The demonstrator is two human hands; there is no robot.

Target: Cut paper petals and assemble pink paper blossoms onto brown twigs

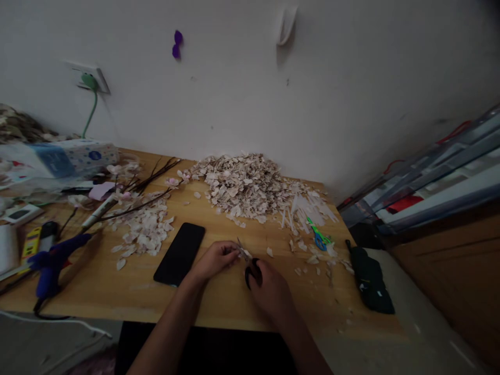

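Observation:
My right hand (272,292) grips a pair of scissors (254,267) by its dark handles. The blades point up and left, close to the fingertips of my left hand (217,259). Those fingers are pinched together over a small pale piece (246,253) that looks like a dried petal; its outline is partly hidden by fingers and blades. Beyond both hands rises a large heap of pale dried petals (244,182). A black phone (180,253) lies flat just left of my left hand.
A smaller petal pile (146,229) and flowering twigs (135,205) lie at left, with a blue glue gun (54,264). Right of the heap are white strips (308,208) and green-blue scissors (319,237). A dark folded umbrella (371,278) rests at the table's right edge.

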